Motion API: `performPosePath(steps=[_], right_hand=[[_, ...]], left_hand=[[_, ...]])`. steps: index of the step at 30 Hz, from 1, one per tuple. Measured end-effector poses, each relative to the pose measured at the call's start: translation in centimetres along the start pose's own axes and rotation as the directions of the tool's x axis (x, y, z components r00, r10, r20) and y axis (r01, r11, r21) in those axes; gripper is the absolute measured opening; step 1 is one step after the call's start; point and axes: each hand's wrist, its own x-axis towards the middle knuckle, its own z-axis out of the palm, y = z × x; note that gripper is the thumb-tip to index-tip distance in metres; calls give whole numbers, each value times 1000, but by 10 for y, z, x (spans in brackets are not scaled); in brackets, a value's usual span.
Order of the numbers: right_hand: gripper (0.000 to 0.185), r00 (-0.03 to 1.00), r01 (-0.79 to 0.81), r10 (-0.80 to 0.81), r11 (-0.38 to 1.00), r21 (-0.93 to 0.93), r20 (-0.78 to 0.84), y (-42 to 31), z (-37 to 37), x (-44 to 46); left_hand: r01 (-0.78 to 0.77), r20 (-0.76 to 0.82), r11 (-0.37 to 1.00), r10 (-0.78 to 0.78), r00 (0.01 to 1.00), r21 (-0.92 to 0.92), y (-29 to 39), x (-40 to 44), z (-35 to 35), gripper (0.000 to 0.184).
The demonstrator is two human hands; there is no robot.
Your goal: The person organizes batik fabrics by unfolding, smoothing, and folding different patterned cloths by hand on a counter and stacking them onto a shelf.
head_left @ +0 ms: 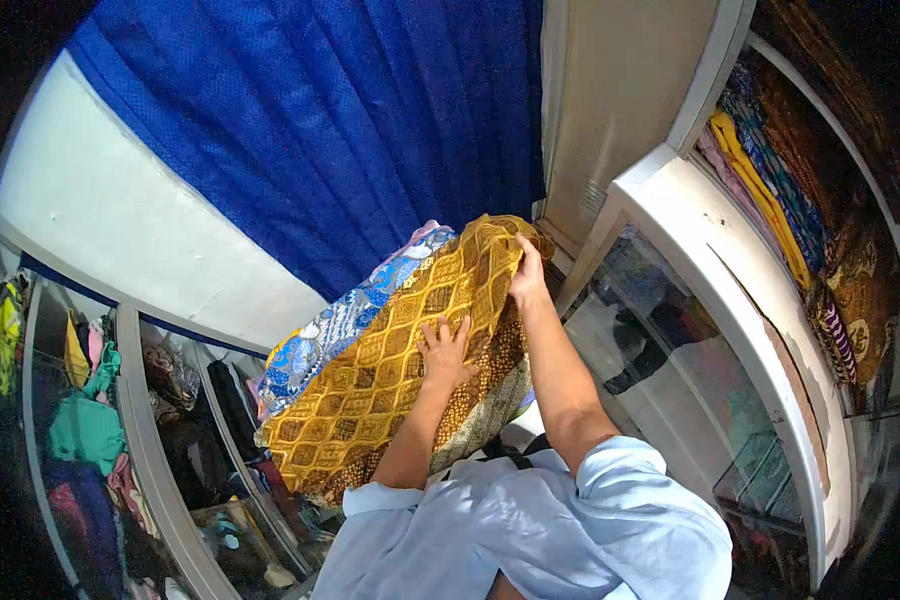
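A golden-brown batik cloth [370, 385] with a lattice pattern is spread in front of my body. My left hand [447, 355] lies on it with the fingers spread, pressing flat on the fabric. At the cloth's upper right edge, my right hand [527, 272] is closed around the fabric, the fingers partly hidden in its folds. Behind the brown cloth shows a blue and white patterned cloth [345, 318], largely covered. A dotted brown and cream part [485, 400] of the fabric hangs below my hands.
A blue curtain [340, 110] hangs ahead. On the left stands a glass-fronted cabinet [155, 440] with clothes inside. A white-framed glass display case [670, 330] is close on my right. Folded fabrics [760, 190] are stacked on the shelf at far right.
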Motion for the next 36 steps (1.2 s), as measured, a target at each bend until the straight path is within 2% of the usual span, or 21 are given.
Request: performPosePath(steps=[1,2,5,6,7,9,13,15,18,21,22,25,26,27,29,30,32,33,35,36], right_hand=[[31,1000,31,-31,998,-60,-1,1,-11,9],[30,999,-44,44,995,-92,-1,-5,-25,22],[30,987,32,-54,989,-145,-150,-23,-24,21],[30,979,4,-42,982,-190,-197,-31,-25,21],[30,990,-17,-17,971,-238,-142,-40,-34,28],[28,969,-47,-19,965,-258,-246,-51,-36,26],[29,960,28,-163,863,-505,-226,-68,-18,28],[31,968,39,-156,870,-491,-198,-77,-12,33],[33,909,78,-214,931,-358,-358,-73,-13,33],[40,930,71,-200,920,-386,-307,-73,-25,38],[39,903,99,-308,828,-552,-300,-76,-60,77],[30,804,42,-514,551,-833,-299,-65,-21,55],[27,809,29,-573,263,-964,-133,-65,-34,71],[23,704,269,-686,14,-963,187,-52,-6,40],[15,751,251,-597,-135,-959,281,-36,36,0],[12,670,398,-586,-236,-887,456,-27,26,11],[16,756,299,-409,-479,-825,511,-13,23,3],[19,782,267,-335,-583,-767,526,-6,22,-2],[26,769,366,-88,-751,-550,633,8,3,-10],[30,674,429,4,-816,-388,739,17,-4,-14]], left_hand=[[0,4,1000,0,1000,1,0,-1,2,105],[2,6,1000,-2,1000,11,-2,0,5,105],[-4,1,1000,4,1000,24,0,-2,4,104],[-2,7,1000,1,1000,24,-1,-2,5,104],[0,14,1000,0,1000,26,-1,-1,5,104],[1,25,1000,-2,1000,31,0,0,5,103],[3,41,999,-4,999,40,0,0,4,103],[2,45,999,-4,999,44,0,0,3,103],[1,55,998,-4,998,56,1,0,3,104],[4,52,997,-8,999,73,2,0,3,105],[7,44,997,-11,999,77,2,0,4,106],[27,38,996,-30,999,81,4,2,5,107],[36,38,996,-39,999,81,5,2,5,108],[54,51,997,-57,997,62,7,3,3,107],[94,77,995,-96,992,26,12,3,-5,106],[125,62,992,-123,990,-25,16,2,-11,100],[183,39,974,-180,983,-133,26,3,-22,89],[123,-76,968,-143,987,-219,23,11,-15,83],[-23,-316,934,-97,944,-355,11,33,8,71],[-50,-357,867,-151,922,-495,12,40,6,61]])
